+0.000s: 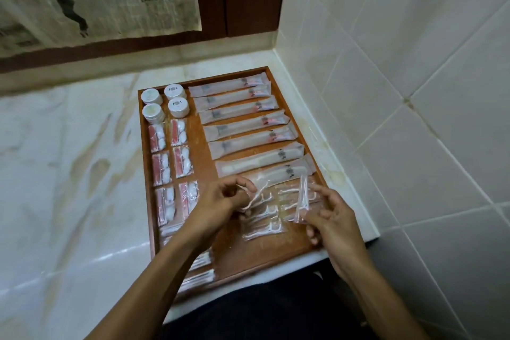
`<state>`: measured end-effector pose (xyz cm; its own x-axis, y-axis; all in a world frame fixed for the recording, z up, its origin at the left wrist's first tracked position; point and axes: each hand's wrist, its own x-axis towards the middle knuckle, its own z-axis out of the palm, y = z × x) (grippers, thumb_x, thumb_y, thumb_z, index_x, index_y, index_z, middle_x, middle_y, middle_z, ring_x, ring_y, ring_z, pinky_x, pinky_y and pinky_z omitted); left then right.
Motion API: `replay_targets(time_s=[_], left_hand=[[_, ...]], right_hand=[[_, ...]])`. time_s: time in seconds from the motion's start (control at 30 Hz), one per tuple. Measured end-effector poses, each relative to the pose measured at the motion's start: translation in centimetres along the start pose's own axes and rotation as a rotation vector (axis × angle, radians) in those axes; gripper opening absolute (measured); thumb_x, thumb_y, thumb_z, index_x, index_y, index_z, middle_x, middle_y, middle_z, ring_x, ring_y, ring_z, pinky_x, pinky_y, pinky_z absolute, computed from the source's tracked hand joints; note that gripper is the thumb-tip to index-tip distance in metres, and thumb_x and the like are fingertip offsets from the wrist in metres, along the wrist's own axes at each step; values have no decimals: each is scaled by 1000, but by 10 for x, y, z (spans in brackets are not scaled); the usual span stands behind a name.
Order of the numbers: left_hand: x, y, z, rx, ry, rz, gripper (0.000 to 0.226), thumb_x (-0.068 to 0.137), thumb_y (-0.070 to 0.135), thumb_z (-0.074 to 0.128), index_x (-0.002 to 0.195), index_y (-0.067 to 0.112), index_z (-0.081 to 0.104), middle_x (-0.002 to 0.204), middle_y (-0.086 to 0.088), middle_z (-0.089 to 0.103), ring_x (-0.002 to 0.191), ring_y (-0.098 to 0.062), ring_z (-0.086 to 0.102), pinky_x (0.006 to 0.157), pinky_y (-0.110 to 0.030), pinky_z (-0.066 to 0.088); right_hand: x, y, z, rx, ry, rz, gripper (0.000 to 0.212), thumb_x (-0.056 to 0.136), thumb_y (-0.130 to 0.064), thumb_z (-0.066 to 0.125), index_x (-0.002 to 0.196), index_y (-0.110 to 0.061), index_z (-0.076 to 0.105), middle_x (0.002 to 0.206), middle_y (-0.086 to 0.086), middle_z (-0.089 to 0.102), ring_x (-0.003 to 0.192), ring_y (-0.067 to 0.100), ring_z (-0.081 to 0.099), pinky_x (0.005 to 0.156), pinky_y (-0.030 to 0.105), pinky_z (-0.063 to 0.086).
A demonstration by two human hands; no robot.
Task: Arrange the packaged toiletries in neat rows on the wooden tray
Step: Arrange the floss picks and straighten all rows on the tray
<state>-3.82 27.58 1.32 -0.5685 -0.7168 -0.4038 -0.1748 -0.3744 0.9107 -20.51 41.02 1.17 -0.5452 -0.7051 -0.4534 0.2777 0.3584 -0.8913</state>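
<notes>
Two clear plastic sachets of white floss picks are off the tray at once, one in each hand, and how they lie against the rows below them is what the next placement turns on. The right hand point(328, 218) pinches one clear sachet point(302, 199) by its lower end, so it stands nearly upright in the frame, its long axis running top to bottom. The left hand point(220, 199) pinches another floss-pick sachet point(258, 196) between thumb and curled fingers; that one hangs slanted, upper right to lower left. Both grips are narrow pinches, each holding its packet.

Directly below and between the hands, in the lower middle of the rectangular wooden tray point(276, 254), the floss-pick sachets already laid down point(263, 225) lie with their long axes running left to right. My judgement is that the upright packet must turn roughly a quarter before it matches them. The right hand is nearer the right-hand stack; the left hand is nearer the left-hand stack.

Above these, the long frosted toothbrush sachets point(248, 125) also run left to right in a column. Small packets of red-and-white cotton items point(171, 157) stand in two columns at the tray's left, with four round white capped jars point(165, 102) at the upper left corner. The tray rests on a pale marbled bench point(69, 160) in a tiled corner.
</notes>
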Motion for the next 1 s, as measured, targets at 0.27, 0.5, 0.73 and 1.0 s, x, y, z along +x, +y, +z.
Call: replay_targets(time_s=[0.27, 0.5, 0.73, 1.0], left_hand=[[-23, 2, -1, -235, -110, -74, 23, 91, -7, 52, 106, 0, 67, 99, -20, 72, 97, -27, 70, 75, -28, 59], [-22, -4, -9, 429, 135, 217, 11, 86, 23, 71, 75, 21, 74, 68, -8, 67, 68, -22, 62, 65, -29, 49], [-25, -12, -7, 727, -37, 180, 15, 88, 23, 69, 73, 22, 71, 67, 4, 69, 64, -15, 63, 65, -36, 51], [-29, -33, 13, 1246, -154, 337, 28, 90, 35, 45, 105, 27, 68, 94, -1, 72, 90, -25, 63, 71, -33, 50]], right_hand=[[-3, -10, 3, -17, -16, -116, 33, 86, 7, 61, 108, -17, 62, 70, 14, 63, 49, 17, 51, 46, 29, 42], [-6, -10, 2, -24, -21, -94, 31, 85, 2, 66, 108, -18, 61, 75, 11, 71, 54, 20, 55, 47, 25, 47], [-3, 8, -17, -444, 81, -312, 16, 77, -3, 77, 86, -17, 76, 82, -5, 71, 76, 5, 66, 68, 15, 52], [5, 21, -44, -1133, 88, -669, 20, 70, -6, 83, 88, -13, 78, 84, -1, 67, 77, 18, 64, 61, 35, 57]])
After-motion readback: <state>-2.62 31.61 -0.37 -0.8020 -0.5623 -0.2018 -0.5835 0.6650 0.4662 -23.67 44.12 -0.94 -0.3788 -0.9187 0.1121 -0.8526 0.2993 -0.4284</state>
